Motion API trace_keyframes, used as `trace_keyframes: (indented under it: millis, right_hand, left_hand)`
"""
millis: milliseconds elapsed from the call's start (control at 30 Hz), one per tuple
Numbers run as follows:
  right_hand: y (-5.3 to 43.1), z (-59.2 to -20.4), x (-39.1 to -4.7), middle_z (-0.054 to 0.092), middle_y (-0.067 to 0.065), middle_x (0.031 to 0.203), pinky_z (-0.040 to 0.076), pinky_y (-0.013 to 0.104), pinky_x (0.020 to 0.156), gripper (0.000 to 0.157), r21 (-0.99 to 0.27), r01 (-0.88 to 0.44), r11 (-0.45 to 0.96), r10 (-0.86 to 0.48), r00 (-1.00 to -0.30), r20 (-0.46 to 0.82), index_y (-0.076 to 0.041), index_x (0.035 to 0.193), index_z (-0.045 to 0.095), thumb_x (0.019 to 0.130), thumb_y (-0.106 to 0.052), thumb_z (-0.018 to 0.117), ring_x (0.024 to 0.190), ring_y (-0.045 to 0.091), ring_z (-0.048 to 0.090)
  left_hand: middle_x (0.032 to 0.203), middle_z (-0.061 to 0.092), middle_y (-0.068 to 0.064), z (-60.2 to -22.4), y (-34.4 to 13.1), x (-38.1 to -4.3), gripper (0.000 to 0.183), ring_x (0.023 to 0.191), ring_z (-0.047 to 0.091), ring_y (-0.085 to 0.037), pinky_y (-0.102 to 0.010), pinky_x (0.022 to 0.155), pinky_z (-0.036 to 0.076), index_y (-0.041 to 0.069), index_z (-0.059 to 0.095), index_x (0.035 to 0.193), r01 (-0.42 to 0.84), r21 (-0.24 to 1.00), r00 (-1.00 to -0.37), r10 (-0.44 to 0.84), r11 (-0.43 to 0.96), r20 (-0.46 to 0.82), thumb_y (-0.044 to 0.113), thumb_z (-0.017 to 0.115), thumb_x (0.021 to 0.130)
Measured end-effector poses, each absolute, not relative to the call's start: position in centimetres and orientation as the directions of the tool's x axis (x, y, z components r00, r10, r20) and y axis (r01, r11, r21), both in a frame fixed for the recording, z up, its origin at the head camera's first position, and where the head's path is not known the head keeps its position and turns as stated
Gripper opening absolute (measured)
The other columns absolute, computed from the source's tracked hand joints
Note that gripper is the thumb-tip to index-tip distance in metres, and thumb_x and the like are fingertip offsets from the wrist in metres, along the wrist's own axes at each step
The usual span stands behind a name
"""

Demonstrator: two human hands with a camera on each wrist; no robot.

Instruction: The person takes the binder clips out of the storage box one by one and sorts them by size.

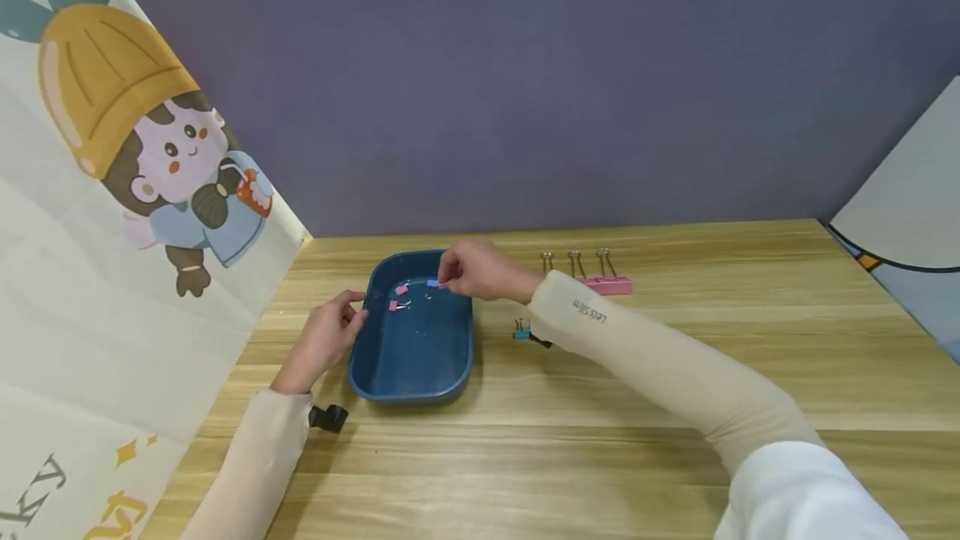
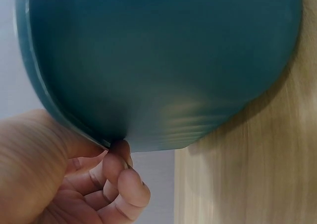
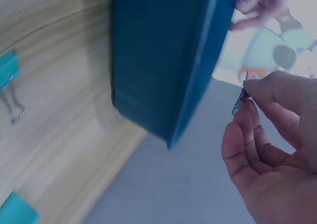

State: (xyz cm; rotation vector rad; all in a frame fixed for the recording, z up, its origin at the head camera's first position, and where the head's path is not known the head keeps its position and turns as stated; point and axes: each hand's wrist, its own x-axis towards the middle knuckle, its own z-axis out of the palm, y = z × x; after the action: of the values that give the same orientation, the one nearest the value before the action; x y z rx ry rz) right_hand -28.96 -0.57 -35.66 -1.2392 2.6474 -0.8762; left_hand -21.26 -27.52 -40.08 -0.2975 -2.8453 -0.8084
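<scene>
My left hand (image 1: pixel 327 336) pinches the left rim of a dark blue plastic tub (image 1: pixel 412 398); in the left wrist view its thumb and fingers meet at the rim. Over the tub's far right side, my right hand (image 1: pixel 480 271) pinches a small binder clip (image 3: pixel 239 101). Its metal handle shows at the fingertips in the right wrist view, while its body is mostly hidden. Inside the tub are pink binder clips (image 1: pixel 395 306). A small blue binder clip (image 1: pixel 432 283) appears just beside the right fingertips; whether it lies in the tub or is held, I cannot tell.
Right of the tub, larger pink binder clips (image 1: pixel 611 285) stand in a row with handles upward. Nearer lie a teal binder clip (image 1: pixel 521 334) and a black one (image 1: pixel 540 342), partly behind the right sleeve. A grey-blue panel (image 1: pixel 525 107) rises behind the wooden table (image 1: pixel 525 473).
</scene>
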Motion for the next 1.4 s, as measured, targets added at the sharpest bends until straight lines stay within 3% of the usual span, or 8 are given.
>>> trace_keyframes:
  millis: [300, 833, 1400]
  right_hand:
    - [4.0, -36.1, -28.0, 0.067, -0.004, 0.085, 0.048, 0.026, 0.067, 0.011, -0.552, -0.646, 0.526, -0.678, -0.711, 0.186, -0.015, 0.085, 0.073, 0.085, -0.006, 0.067, 0.072, 0.009, 0.058]
    - [11.9, -40.8, -25.7, 0.066, -0.003, 0.082, 0.047, 0.027, 0.065, 0.012, -0.489, -0.674, 0.554, -0.703, -0.693, 0.159, -0.012, 0.083, 0.073, 0.083, -0.001, 0.069, 0.072, 0.008, 0.054]
    - [13.0, -43.4, -24.9, 0.067, -0.002, 0.08, 0.049, 0.023, 0.061, 0.006, -0.542, -0.659, 0.522, -0.691, -0.699, 0.184, -0.008, 0.08, 0.072, 0.08, -0.003, 0.074, 0.067, 0.004, 0.056]
  left_hand:
    - [0.069, 0.054, -0.005, -40.3, -27.8, -21.2, 0.029, 0.054, 0.047, -0.016, -0.029, 0.05, 0.041, -0.008, 0.056, 0.119, 0.212, 0.488, -0.973, 0.133, 0.847, 0.19, 0.005, 0.057, 0.093]
    - [0.07, 0.054, -0.005, -40.3, -27.5, -21.2, 0.03, 0.056, 0.048, -0.017, -0.028, 0.051, 0.042, -0.007, 0.055, 0.12, 0.204, 0.5, -0.976, 0.133, 0.842, 0.175, 0.006, 0.057, 0.094]
    - [0.069, 0.053, -0.005, -40.3, -27.6, -21.3, 0.03, 0.054, 0.047, -0.017, -0.028, 0.049, 0.041, -0.006, 0.055, 0.121, 0.195, 0.49, -0.978, 0.131, 0.849, 0.163, 0.007, 0.057, 0.094]
